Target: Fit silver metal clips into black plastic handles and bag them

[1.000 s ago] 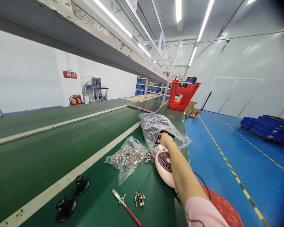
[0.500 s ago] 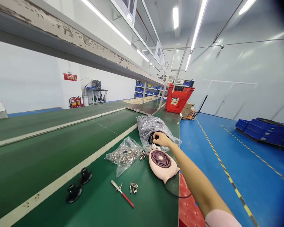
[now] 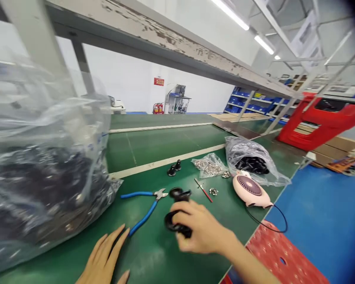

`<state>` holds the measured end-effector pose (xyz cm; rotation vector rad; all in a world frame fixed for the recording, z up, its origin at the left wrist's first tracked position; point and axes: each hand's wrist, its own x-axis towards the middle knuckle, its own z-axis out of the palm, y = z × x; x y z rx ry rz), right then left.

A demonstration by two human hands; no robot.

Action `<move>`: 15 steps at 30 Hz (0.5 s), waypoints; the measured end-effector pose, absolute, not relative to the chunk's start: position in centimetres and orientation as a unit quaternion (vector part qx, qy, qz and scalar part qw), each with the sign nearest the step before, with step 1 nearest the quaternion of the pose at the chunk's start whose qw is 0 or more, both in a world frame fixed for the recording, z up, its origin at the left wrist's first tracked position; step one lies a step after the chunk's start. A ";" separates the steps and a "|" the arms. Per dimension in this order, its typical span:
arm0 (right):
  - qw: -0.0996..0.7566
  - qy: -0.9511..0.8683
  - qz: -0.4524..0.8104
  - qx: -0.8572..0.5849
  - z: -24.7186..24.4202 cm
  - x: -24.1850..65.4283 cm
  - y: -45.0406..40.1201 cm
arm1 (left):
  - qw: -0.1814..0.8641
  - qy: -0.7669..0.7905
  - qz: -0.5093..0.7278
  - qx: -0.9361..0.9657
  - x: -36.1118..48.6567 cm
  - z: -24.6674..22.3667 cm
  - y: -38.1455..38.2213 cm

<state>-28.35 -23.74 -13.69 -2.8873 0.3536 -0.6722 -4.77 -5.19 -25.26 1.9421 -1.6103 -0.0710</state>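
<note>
My right hand (image 3: pixel 199 227) is closed around several black suction cups (image 3: pixel 172 221), just over the green table (image 3: pixel 154 256). The fingers cover part of them, so I cannot tell how many there are. Fingers spread, my left hand (image 3: pixel 102 260) is low at the front and holds nothing. Diagonal pliers (image 3: pixel 159 194) with blue handles lie open between the hands; one handle end is by my left fingertips. Two more black suction cups (image 3: pixel 171 171) stand farther back. A red-handled tool (image 3: pixel 206 194) lies beside a small pile of metal pieces (image 3: pixel 213 191).
A large clear bag (image 3: pixel 47 189) of dark pieces fills the left. Toward the right are a bag of metal parts (image 3: pixel 210 165), a bag of black pieces (image 3: pixel 251 163) and a pink fan (image 3: pixel 251 190) with a cable. A shelf beam (image 3: pixel 195 51) runs overhead.
The view has swung left. My right hand has come back from the bag of black pieces with suction cups in it. My left hand, the pliers and the large bag are now in view.
</note>
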 end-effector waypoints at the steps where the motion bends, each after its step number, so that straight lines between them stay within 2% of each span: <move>1: 0.059 0.080 -0.217 -0.971 -14.6 -26.0 -21.7 | 0.295 -0.601 -0.047 0.741 -4.7 -24.6 -4.8; 5: -0.022 -0.018 -0.140 -0.990 -17.8 -19.1 -16.2 | 0.349 -0.548 -0.069 0.757 -4.1 -23.2 -1.8; 7: -0.029 -0.033 -0.099 -0.994 -18.6 -17.4 -14.6 | 0.356 -0.548 -0.069 0.754 -3.7 -23.2 0.0; 15: 0.101 -0.004 -0.061 -0.993 -17.2 -16.8 -11.7 | 0.375 -0.557 -0.102 0.734 -2.0 -23.6 2.4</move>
